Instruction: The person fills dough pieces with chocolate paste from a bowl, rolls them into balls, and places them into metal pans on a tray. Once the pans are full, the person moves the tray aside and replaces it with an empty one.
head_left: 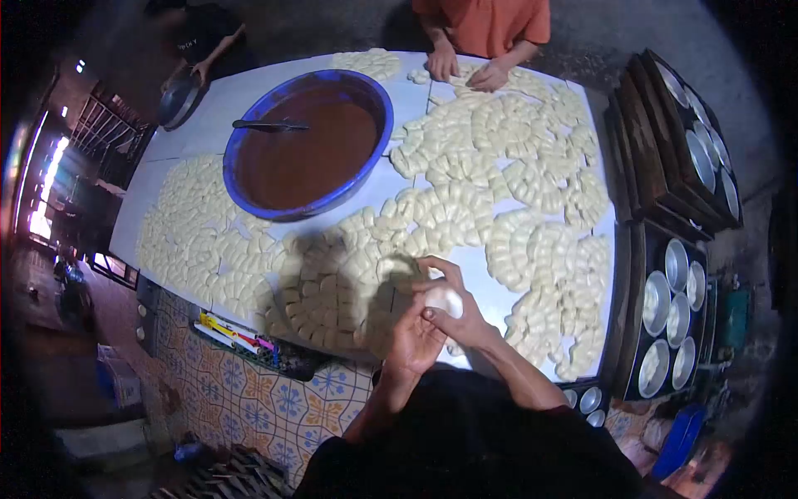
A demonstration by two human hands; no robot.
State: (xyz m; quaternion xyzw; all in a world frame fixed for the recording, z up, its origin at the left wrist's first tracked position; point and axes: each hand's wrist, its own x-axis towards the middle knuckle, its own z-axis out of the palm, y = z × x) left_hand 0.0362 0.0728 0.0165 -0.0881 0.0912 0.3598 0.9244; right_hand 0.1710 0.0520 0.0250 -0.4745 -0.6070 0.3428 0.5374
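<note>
Close to my body, above the near edge of the table, a small white piece of dough [444, 301] sits between my two hands. My right hand [467, 320] curls around it, thumb across its near side. Palm turned up, my left hand [414, 341] meets it from the other side, with its fingers against the dough and partly hidden. Under and beyond my hands, many pale dough pieces [449, 212] lie in overlapping rows on the white table [490, 308].
A large blue basin [378, 162] of brown filling, with a dark spatula [270, 125] in it, stands on the table. Across from me, a person in orange [490, 25] handles dough. Another person [204, 41] holds a round pan [180, 101]. Racks with round tins [677, 320] stand at right.
</note>
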